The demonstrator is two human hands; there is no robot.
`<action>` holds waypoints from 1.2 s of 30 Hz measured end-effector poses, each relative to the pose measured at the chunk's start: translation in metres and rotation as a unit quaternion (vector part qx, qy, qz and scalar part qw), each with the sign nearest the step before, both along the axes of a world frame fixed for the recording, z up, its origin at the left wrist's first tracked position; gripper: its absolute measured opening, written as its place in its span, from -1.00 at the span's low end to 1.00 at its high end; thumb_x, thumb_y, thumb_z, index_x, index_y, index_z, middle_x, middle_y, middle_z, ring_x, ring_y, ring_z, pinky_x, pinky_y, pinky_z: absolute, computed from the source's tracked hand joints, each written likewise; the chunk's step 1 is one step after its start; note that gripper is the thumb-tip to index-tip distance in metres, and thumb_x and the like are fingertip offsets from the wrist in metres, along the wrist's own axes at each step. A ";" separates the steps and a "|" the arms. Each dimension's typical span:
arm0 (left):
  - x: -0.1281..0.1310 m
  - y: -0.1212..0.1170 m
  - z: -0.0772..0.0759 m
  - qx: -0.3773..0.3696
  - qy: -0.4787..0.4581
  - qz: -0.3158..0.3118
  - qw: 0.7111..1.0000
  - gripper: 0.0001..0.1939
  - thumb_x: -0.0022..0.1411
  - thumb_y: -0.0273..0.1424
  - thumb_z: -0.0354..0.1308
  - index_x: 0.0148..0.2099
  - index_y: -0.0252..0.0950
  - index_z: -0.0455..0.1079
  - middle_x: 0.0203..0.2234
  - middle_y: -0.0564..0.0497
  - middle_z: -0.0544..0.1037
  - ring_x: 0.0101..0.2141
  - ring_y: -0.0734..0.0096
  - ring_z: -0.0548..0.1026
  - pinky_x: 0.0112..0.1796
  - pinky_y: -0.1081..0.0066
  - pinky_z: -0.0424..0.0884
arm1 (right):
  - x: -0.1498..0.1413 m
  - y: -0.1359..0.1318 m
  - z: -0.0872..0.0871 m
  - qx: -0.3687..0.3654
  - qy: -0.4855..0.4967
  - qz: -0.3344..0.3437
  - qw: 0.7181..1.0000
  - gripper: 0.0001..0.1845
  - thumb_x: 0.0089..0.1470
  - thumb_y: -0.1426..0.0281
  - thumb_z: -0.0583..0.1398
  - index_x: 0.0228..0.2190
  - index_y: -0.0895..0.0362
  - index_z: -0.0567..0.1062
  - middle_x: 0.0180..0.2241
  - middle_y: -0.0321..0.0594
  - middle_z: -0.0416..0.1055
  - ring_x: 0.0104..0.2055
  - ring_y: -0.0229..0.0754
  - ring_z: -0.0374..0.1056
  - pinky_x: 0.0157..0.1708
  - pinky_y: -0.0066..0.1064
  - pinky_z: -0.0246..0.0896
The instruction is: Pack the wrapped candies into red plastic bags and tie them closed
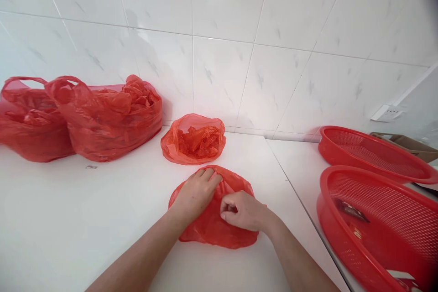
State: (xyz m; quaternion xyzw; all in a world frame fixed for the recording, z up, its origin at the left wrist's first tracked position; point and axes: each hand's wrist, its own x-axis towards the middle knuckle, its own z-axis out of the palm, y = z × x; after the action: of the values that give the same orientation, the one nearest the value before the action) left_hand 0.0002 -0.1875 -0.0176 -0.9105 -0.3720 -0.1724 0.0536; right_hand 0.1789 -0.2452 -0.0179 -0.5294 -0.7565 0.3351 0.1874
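Note:
A crumpled red plastic bag (pixel 208 228) lies on the white counter (pixel 85 219) in front of me. My left hand (pixel 195 194) rests on the bag's top left, fingers curled and gripping the plastic at its far edge. My right hand (pixel 243 211) sits on the bag's right side, fingers closed in a pinch on the thin plastic. A second small red bag (pixel 193 139) stands open just behind, apart from both hands.
Two large filled red bags (pixel 109 118) (pixel 29 121) stand at the back left against the tiled wall. Two red mesh baskets (pixel 376 153) (pixel 379 232) sit at the right. A white socket (pixel 388 112) is on the right wall.

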 end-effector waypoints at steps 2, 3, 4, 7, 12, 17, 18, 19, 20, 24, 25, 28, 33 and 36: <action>-0.002 0.004 -0.003 -0.010 0.002 0.022 1.000 -0.80 0.09 -0.58 0.02 -0.21 -0.25 0.27 -0.27 -0.05 0.39 -0.26 0.25 0.36 -0.31 0.31 0.28 | 0.003 0.002 0.000 0.000 0.008 -0.053 0.999 -0.86 0.00 0.37 0.12 -0.34 0.05 0.45 -0.54 -0.38 0.34 -0.54 -0.33 0.23 -0.60 -0.53 0.03; -0.004 0.005 -0.004 -0.024 0.003 0.029 0.999 -0.80 0.08 -0.51 0.08 -0.20 -0.25 0.29 -0.26 -0.06 0.39 -0.23 0.22 0.36 -0.27 0.28 0.30 | 0.005 0.004 -0.001 0.010 0.003 -0.092 0.996 -0.80 0.02 0.34 0.12 -0.26 0.04 0.43 -0.52 -0.38 0.35 -0.53 -0.31 0.25 -0.58 -0.52 0.04; -0.006 0.007 -0.006 -0.041 0.004 0.034 0.999 -0.77 0.05 -0.46 0.13 -0.18 -0.24 0.30 -0.25 -0.06 0.40 -0.21 0.20 0.37 -0.23 0.25 0.30 | 0.007 0.007 -0.003 0.025 -0.009 -0.136 0.990 -0.73 0.04 0.33 0.11 -0.17 0.03 0.40 -0.49 -0.35 0.37 -0.50 -0.29 0.28 -0.55 -0.50 0.07; -0.013 0.012 -0.011 -0.080 0.001 0.032 0.996 -0.65 0.02 -0.38 0.19 -0.09 -0.20 0.33 -0.23 -0.05 0.43 -0.14 0.16 0.37 -0.10 0.17 0.27 | 0.015 0.017 -0.011 0.073 -0.060 -0.233 0.968 -0.57 0.08 0.35 0.06 0.03 0.05 0.28 -0.35 -0.24 0.42 -0.36 -0.21 0.35 -0.43 -0.43 0.14; -0.017 0.013 -0.014 -0.110 0.003 -0.012 0.994 -0.53 0.00 -0.44 0.18 0.02 -0.09 0.34 -0.07 -0.01 0.42 -0.02 0.14 0.34 0.01 0.13 0.20 | 0.018 0.021 -0.016 0.099 -0.115 -0.255 0.955 -0.60 0.13 0.34 0.02 0.03 0.06 0.28 -0.34 -0.22 0.45 -0.32 -0.17 0.37 -0.38 -0.38 0.14; -0.010 0.003 -0.007 -0.080 -0.036 -0.076 0.993 -0.61 0.08 -0.49 0.11 -0.01 -0.12 0.36 -0.04 -0.01 0.41 0.00 0.21 0.32 0.03 0.20 0.21 | 0.000 0.019 -0.014 0.193 -0.121 -0.272 0.935 -0.73 0.17 0.36 -0.02 -0.10 0.06 0.32 -0.43 -0.30 0.43 -0.44 -0.21 0.34 -0.42 -0.38 0.14; -0.008 0.001 -0.006 -0.081 -0.037 -0.090 0.992 -0.71 0.09 -0.48 0.10 -0.10 -0.14 0.41 -0.09 0.00 0.43 -0.02 0.24 0.33 0.02 0.22 0.21 | -0.002 0.020 -0.016 0.204 -0.118 -0.254 0.938 -0.75 0.16 0.38 -0.01 -0.13 0.06 0.33 -0.42 -0.30 0.43 -0.42 -0.22 0.34 -0.41 -0.39 0.15; -0.007 0.001 -0.006 -0.086 -0.034 -0.101 0.991 -0.81 0.10 -0.46 0.11 -0.21 -0.16 0.43 -0.14 0.02 0.45 -0.06 0.26 0.35 0.01 0.23 0.22 | -0.004 0.021 -0.018 0.215 -0.118 -0.228 0.942 -0.76 0.14 0.42 0.01 -0.14 0.06 0.35 -0.36 -0.28 0.44 -0.36 -0.21 0.35 -0.37 -0.38 0.17; -0.006 0.000 -0.007 -0.095 -0.028 -0.108 0.989 -0.89 0.10 -0.46 0.11 -0.30 -0.19 0.43 -0.22 0.03 0.46 -0.10 0.28 0.37 -0.02 0.25 0.24 | -0.003 0.022 -0.020 0.227 -0.124 -0.204 0.944 -0.75 0.11 0.46 0.03 -0.16 0.06 0.36 -0.27 -0.24 0.44 -0.28 -0.20 0.35 -0.31 -0.37 0.19; -0.006 0.002 -0.011 -0.141 -0.011 -0.130 0.981 -0.91 0.05 -0.50 0.12 -0.48 -0.26 0.36 -0.45 0.07 0.44 -0.31 0.39 0.40 -0.23 0.37 0.31 | 0.008 0.030 -0.029 0.219 -0.168 -0.221 0.935 -0.69 0.05 0.50 0.09 -0.12 0.08 0.38 -0.05 -0.14 0.33 -0.07 -0.12 0.26 -0.16 -0.28 0.19; -0.006 0.003 -0.011 -0.150 -0.014 -0.135 0.979 -0.89 0.06 -0.52 0.10 -0.49 -0.27 0.35 -0.46 0.08 0.43 -0.35 0.41 0.39 -0.28 0.40 0.31 | 0.012 0.031 -0.031 0.207 -0.166 -0.238 0.934 -0.69 0.07 0.47 0.09 -0.11 0.09 0.37 -0.07 -0.13 0.34 -0.08 -0.13 0.26 -0.17 -0.28 0.19; -0.008 0.003 -0.009 -0.148 -0.041 -0.145 0.977 -0.85 0.12 -0.52 0.03 -0.46 -0.26 0.36 -0.42 0.05 0.45 -0.35 0.42 0.40 -0.32 0.43 0.32 | 0.018 0.033 -0.031 0.205 -0.135 -0.249 0.937 -0.73 0.11 0.38 0.09 -0.12 0.10 0.37 -0.15 -0.17 0.37 -0.11 -0.15 0.28 -0.17 -0.30 0.20; -0.016 0.006 -0.003 -0.050 -0.149 -0.042 0.987 -0.81 0.22 -0.44 -0.05 -0.22 -0.25 0.40 -0.16 -0.06 0.44 -0.11 0.27 0.37 -0.09 0.29 0.30 | 0.012 0.028 -0.026 0.262 -0.128 -0.213 0.932 -0.77 0.12 0.36 0.10 -0.16 0.08 0.42 -0.16 -0.18 0.37 -0.10 -0.14 0.24 -0.13 -0.27 0.18; -0.027 0.009 -0.005 -0.074 -0.186 0.101 0.975 -0.73 0.18 -0.26 0.02 -0.11 -0.26 0.34 -0.15 -0.10 0.42 -0.15 0.21 0.40 -0.16 0.25 0.34 | 0.006 0.026 -0.024 0.221 -0.184 -0.166 0.943 -0.73 0.05 0.31 0.18 -0.17 0.06 0.46 -0.17 -0.17 0.36 -0.13 -0.11 0.23 -0.14 -0.23 0.18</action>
State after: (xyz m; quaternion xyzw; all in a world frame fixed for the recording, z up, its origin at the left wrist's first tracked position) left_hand -0.0264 -0.1790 -0.0226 -0.8218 -0.4773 -0.3039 -0.0672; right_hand 0.1854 -0.2196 -0.0420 -0.6456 -0.7340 0.0202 0.2099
